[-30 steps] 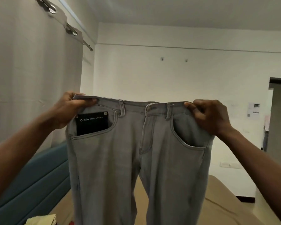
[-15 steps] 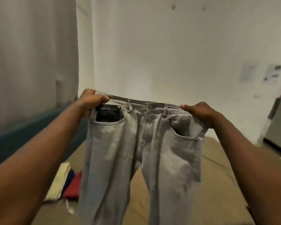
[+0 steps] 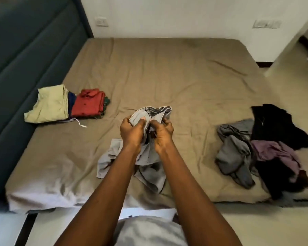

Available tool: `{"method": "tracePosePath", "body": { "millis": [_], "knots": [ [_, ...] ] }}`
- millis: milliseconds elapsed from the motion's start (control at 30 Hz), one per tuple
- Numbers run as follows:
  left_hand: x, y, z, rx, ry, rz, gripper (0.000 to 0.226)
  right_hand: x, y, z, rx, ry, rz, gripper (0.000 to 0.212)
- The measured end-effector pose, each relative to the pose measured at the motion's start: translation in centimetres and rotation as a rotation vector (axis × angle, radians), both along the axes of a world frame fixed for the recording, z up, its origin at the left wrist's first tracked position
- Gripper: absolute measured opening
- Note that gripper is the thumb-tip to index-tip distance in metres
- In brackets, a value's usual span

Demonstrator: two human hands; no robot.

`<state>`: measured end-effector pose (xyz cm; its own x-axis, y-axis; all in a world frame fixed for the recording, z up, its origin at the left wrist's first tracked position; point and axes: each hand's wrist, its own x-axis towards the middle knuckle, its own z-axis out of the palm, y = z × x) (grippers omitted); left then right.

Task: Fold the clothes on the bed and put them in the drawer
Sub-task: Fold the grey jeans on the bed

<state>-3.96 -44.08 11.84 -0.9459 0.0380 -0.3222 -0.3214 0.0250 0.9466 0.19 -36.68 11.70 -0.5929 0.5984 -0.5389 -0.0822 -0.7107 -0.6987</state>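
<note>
Nearest, below the wrists, the legs of the grey jeans (image 3: 150,176) lie crumpled on the near edge of the bed (image 3: 167,77), one leg spilling out to the left of the left forearm. Just above, the left hand (image 3: 132,134) and right hand (image 3: 163,134) are drawn close together, knuckles almost touching. Each has its fingers curled round the bunched waistband, which rises past the fingertips. Out to the right of the right hand, well apart, lies a loose heap of clothes (image 3: 235,157) in grey, black and purple. Farther off to the left of the left hand sits a folded stack, a pale green garment (image 3: 48,105) beside a red shirt (image 3: 87,105), close against the dark teal headboard (image 3: 25,68).
</note>
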Motion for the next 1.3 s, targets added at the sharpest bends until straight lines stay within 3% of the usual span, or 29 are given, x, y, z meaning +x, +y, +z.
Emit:
{"method": "tracePosePath", "body": {
  "millis": [67, 200, 467, 600, 733, 900, 1033, 1100, 1200, 1233, 1300],
  "knots": [
    [1.1, 0.5, 0.3, -0.019, 0.003, -0.026, 0.034, 1.2, 0.7, 0.1, -0.001, 0.035, 0.007, 0.036],
    [3.0, 1.6, 0.4, -0.031, 0.066, -0.022, 0.019, 3.2, 1.6, -0.3, 0.006, 0.114, 0.005, 0.017],
    [5.5, 3.2, 2.2, -0.445, 0.516, -0.244, 0.015, 5.5, 3.4, 0.2, 0.660, -0.128, -0.017, 0.024],
    [5.7, 3.6, 2.4, -0.570, 0.667, -0.378, 0.019, 5.7, 3.1, 1.3, 0.790, -0.162, -0.001, 0.029],
    [5.1, 3.1, 3.4, -0.636, 0.646, -0.441, 0.031, 5.7, 3.6, 1.4, 0.750, -0.093, 0.052, 0.028],
    [5.8, 2.3, 4.3, -0.436, 0.648, -0.493, 0.026, 6.1, 3.6, 2.2, 0.561, 0.101, 0.146, 0.035],
    [5.4, 1.6, 5.7, 0.048, 0.226, -0.608, 0.054, 6.0, 4.6, 2.4, 0.596, 0.109, 0.099, 0.031],
    [4.2, 1.3, 6.7, 0.144, 0.107, -0.580, 0.044, 5.8, 4.8, 2.6, 0.641, 0.098, 0.089, 0.025],
    [0.2, 0.3, 8.7, -0.107, 0.390, -0.253, 0.018, 5.5, 4.9, 4.0, 0.746, 0.128, 0.082, 0.024],
    [-1.5, -0.2, 9.8, -0.239, 0.475, -0.206, 0.028, 5.5, 4.9, 4.5, 0.778, 0.152, 0.088, 0.023],
    [-4.7, -0.4, 12.3, -0.529, 0.513, -0.378, 0.056, 5.2, 4.8, 6.0, 0.837, 0.205, 0.125, 0.021]
  ]
}}
